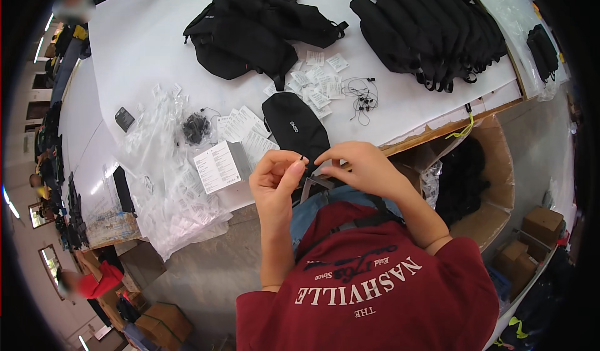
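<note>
My left hand (278,177) pinches a small black piece (304,158) between thumb and fingertips, too small to name. Close beside it, my right hand (361,167) has its fingers bent together; whatever they hold is hidden. Under and just beyond both hands, a small black bag (294,123) lies at the table's near edge, its lower end partly covered. Below the fingers a grey strap (307,188) hangs in front of my body. A stack of printed white cards (217,168) stands left of my left hand.
Loose white tags (320,84) and thin black cords (364,100) lie beyond the bag. Clear plastic bags (159,170) cover the left. Black backpacks (250,29) and a row of black bags (431,35) lie at the back. An open carton (500,163) stands right.
</note>
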{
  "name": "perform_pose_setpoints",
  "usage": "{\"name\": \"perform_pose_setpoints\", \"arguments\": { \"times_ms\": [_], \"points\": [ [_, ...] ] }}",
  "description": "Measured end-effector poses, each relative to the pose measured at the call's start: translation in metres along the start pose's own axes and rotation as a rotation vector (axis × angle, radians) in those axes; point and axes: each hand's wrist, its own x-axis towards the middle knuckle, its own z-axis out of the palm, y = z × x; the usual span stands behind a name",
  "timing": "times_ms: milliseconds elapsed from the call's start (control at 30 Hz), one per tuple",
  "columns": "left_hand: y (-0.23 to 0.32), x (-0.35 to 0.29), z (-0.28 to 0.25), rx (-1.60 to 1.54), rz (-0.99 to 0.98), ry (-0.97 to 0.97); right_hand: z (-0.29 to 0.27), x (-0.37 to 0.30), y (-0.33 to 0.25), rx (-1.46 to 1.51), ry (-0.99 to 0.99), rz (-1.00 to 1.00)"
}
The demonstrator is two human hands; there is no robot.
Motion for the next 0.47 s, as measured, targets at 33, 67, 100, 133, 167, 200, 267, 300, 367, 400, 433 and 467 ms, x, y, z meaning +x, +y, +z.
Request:
{"name": "perform_pose_setpoints", "arguments": {
  "times_ms": [33, 67, 100, 133, 167, 200, 267, 300, 367, 400, 433, 467],
  "points": [
    [-0.001, -0.001, -0.002, 0.013, 0.007, -0.030, 0.003, -0.002, 0.001, -0.042, -0.056, 0.005],
    [-0.002, -0.003, -0.004, 0.025, 0.014, -0.061, 0.006, -0.004, 0.001, -0.083, -0.112, 0.011],
    [-0.002, -0.004, -0.003, 0.029, 0.010, -0.062, 0.009, -0.005, 0.002, -0.056, -0.131, 0.012],
    [-0.002, -0.004, -0.002, 0.034, 0.012, -0.058, 0.012, -0.006, 0.002, -0.052, -0.128, 0.014],
    [-0.002, -0.005, 0.000, 0.039, 0.016, -0.052, 0.013, -0.006, 0.003, -0.053, -0.098, -0.021],
    [-0.002, -0.005, 0.002, 0.042, 0.014, -0.054, 0.015, -0.007, 0.004, -0.055, -0.068, -0.055],
    [-0.001, -0.005, 0.006, 0.172, 0.005, -0.046, 0.014, -0.007, 0.000, 0.036, -0.010, -0.007],
    [-0.003, -0.004, 0.005, 0.176, 0.006, -0.049, 0.014, -0.007, -0.002, 0.126, 0.044, 0.040],
    [-0.014, -0.001, 0.001, 0.392, -0.110, -0.047, 0.008, -0.007, -0.002, 0.205, 0.076, 0.115],
    [-0.018, 0.000, 0.000, 0.393, -0.108, -0.053, 0.005, -0.006, -0.002, 0.283, 0.103, 0.191],
    [-0.022, 0.000, -0.001, 0.398, -0.103, -0.069, 0.010, -0.006, 0.004, 0.413, 0.181, 0.159],
    [-0.025, -0.002, -0.003, 0.403, -0.101, -0.084, 0.011, -0.006, 0.006, 0.528, 0.206, 0.172]
  ]
}}
